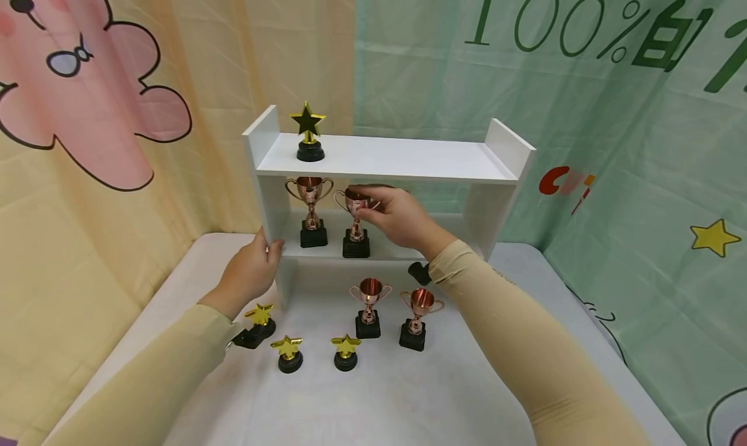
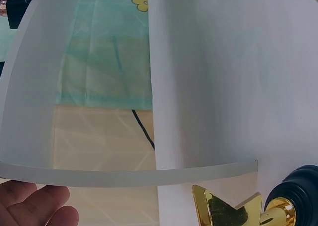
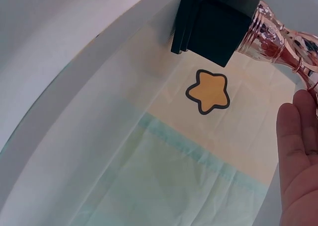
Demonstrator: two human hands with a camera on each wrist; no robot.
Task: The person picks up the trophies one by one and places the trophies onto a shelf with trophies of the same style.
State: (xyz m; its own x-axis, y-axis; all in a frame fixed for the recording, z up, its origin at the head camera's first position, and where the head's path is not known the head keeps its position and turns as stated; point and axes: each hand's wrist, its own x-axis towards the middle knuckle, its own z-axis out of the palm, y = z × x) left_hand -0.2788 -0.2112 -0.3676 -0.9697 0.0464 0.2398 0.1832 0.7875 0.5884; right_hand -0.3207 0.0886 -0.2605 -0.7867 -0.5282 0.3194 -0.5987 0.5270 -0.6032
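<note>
My right hand (image 1: 403,219) pinches the rim of a rose-gold trophy cup (image 1: 356,246) between thumb and fingers. The cup stands upright, its black base at the middle board of a white shelf unit (image 1: 373,157). In the right wrist view the black base (image 3: 221,27) shows close by, and the fingers lie against the metal cup. A second trophy cup (image 1: 313,233) stands to its left on the same board. With my left hand (image 1: 248,271) I grip the unit's left side panel; fingertips (image 2: 49,201) show at the panel's edge in the left wrist view.
A gold star trophy (image 1: 310,149) stands on the top board. On the white table (image 1: 373,400) in front are two more trophy cups (image 1: 368,323) and several star trophies (image 1: 345,358). A dark object (image 1: 419,273) is partly hidden by my right sleeve. Printed curtains surround the table.
</note>
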